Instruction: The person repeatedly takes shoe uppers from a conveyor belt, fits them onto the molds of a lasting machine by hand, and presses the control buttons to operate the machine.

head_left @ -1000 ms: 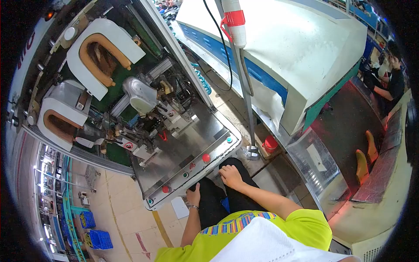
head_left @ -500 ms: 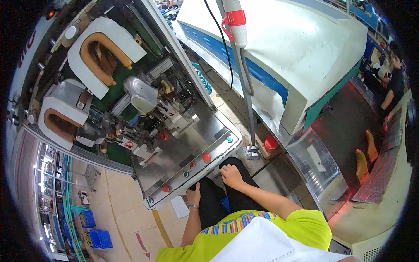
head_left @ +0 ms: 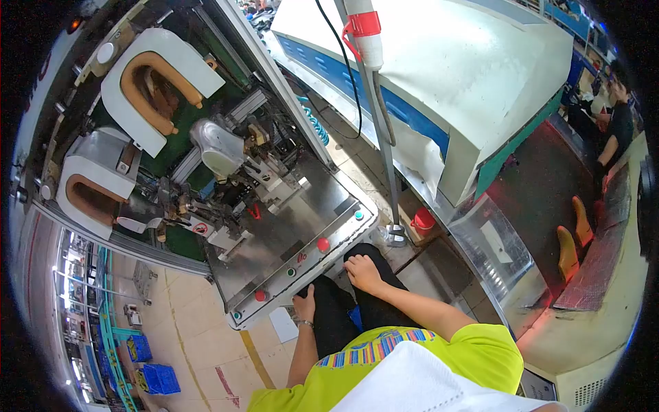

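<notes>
My left hand [head_left: 304,306] lies against the side of my left thigh, thumb raised and apart, fingers partly hidden; it holds nothing. On my right thigh rests my right hand [head_left: 362,272], its fingers loosely bent and spread with nothing in them. Just ahead of both hands is the front edge of a machine [head_left: 274,302] carrying red buttons [head_left: 323,244] and green buttons [head_left: 291,272], which neither hand touches. Inside the machine are white U-shaped blocks with brown pads [head_left: 146,65], a shiny rounded metal form [head_left: 218,147] and clamp mechanisms [head_left: 271,182].
A white and blue machine housing [head_left: 439,75] stands at right, beside a conveyor with two orange shoe lasts [head_left: 567,254]. A grey pole [head_left: 386,151] and a red bucket [head_left: 423,221] are between the machines. Blue crates [head_left: 159,378] sit on the floor at left. Another person [head_left: 618,130] is at far right.
The view has shifted slightly. Both my hands stay on my thighs. At the far right, the other person's hand is now raised near the head.
</notes>
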Demonstrator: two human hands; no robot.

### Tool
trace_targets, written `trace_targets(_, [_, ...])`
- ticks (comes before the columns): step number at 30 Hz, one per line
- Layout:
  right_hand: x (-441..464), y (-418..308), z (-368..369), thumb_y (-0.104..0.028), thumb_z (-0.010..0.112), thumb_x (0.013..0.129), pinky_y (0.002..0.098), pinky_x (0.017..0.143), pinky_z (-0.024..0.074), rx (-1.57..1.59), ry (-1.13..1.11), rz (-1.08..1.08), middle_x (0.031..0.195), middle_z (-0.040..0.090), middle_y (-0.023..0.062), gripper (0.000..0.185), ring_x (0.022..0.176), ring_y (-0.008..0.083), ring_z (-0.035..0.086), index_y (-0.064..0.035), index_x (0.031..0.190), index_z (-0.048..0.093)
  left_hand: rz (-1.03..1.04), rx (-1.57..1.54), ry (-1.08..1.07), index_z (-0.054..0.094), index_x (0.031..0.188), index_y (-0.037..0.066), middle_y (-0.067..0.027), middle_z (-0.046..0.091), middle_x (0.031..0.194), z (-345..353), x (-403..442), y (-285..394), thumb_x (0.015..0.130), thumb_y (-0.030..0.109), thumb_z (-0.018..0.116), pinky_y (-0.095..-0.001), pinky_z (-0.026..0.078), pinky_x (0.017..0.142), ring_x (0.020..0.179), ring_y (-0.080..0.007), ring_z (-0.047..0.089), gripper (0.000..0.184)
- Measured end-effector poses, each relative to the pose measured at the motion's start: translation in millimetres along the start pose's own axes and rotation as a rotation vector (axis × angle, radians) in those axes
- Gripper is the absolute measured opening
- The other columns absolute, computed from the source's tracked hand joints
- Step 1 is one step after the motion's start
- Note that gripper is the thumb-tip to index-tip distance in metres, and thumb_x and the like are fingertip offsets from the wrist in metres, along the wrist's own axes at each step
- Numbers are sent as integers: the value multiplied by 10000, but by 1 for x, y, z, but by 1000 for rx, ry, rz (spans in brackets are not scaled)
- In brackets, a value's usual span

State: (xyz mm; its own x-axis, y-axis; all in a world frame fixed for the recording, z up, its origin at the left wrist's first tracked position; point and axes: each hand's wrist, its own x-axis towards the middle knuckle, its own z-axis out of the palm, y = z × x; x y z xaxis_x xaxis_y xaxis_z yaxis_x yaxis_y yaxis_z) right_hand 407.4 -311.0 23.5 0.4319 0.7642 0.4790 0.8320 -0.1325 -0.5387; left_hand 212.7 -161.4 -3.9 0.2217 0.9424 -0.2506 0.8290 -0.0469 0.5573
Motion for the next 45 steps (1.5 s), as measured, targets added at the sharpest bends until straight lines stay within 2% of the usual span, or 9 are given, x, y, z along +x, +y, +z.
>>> trace_targets(10, [1, -1, -3, -118, 586, 713, 350, 680, 380, -9, -30, 12, 795, 531, 63, 145, 790, 231, 509, -73, 851, 579, -44, 45, -56, 295, 1297, -138, -324, 334, 1324, 0, 4, -3, 706, 651, 553, -434, 289, 1028, 1239, -417, 345, 1019])
trace_targets(19, [-1, 2, 0, -120, 588, 717, 349, 675, 379, 4, -18, 22, 785, 533, 60, 117, 789, 226, 512, -84, 829, 585, -1, 7, -2, 336, 1282, -124, -319, 388, 1279, -3, -6, 6, 703, 641, 559, -438, 314, 1003, 1202, -421, 387, 985])
trace_targets(22, [0, 1, -2, -121, 587, 718, 349, 675, 378, 10, -14, 24, 782, 530, 61, 118, 789, 229, 511, -83, 829, 584, -44, 42, -23, 357, 1273, -118, -321, 394, 1273, 1, 1, -1, 702, 641, 558, -436, 314, 1003, 1195, -425, 392, 970])
trace_targets(30, [1, 1, 2, -104, 592, 708, 351, 668, 372, 6, 0, 25, 782, 516, 57, 119, 787, 232, 505, -84, 824, 580, -53, 46, -45, 324, 1290, -126, -336, 358, 1299, 1, 3, -3, 709, 645, 546, -432, 278, 1032, 1230, -428, 349, 991])
trace_targets(33, [1, 2, 3, -97, 595, 708, 354, 662, 372, 6, -1, 24, 773, 512, 59, 117, 780, 234, 502, -77, 822, 581, -34, 84, 46, 442, 1205, -120, -318, 457, 1225, 6, 5, -6, 715, 622, 582, -392, 337, 984, 1170, -411, 429, 900])
trace_targets(34, [1, 2, 3, -98, 594, 710, 354, 661, 373, 4, -7, 27, 772, 511, 59, 116, 778, 235, 502, -76, 823, 582, -31, 81, 54, 435, 1213, -119, -315, 455, 1230, 6, 4, -5, 721, 602, 589, -390, 329, 991, 1177, -412, 421, 887])
trace_targets(37, [1, 2, 2, -107, 582, 708, 352, 679, 377, -10, -50, 36, 804, 522, 61, 144, 803, 234, 503, -72, 847, 579, -26, 32, -61, 325, 1281, -141, -341, 353, 1301, -2, 1, 1, 711, 650, 538, -424, 269, 1040, 1241, -424, 339, 998])
trace_targets(45, [3, 1, -1, -108, 592, 704, 355, 663, 376, 6, -27, 23, 779, 510, 62, 137, 779, 238, 500, -71, 835, 577, -18, 22, -25, 343, 1280, -126, -328, 367, 1299, 1, 2, -2, 712, 637, 554, -421, 289, 1027, 1228, -429, 354, 975])
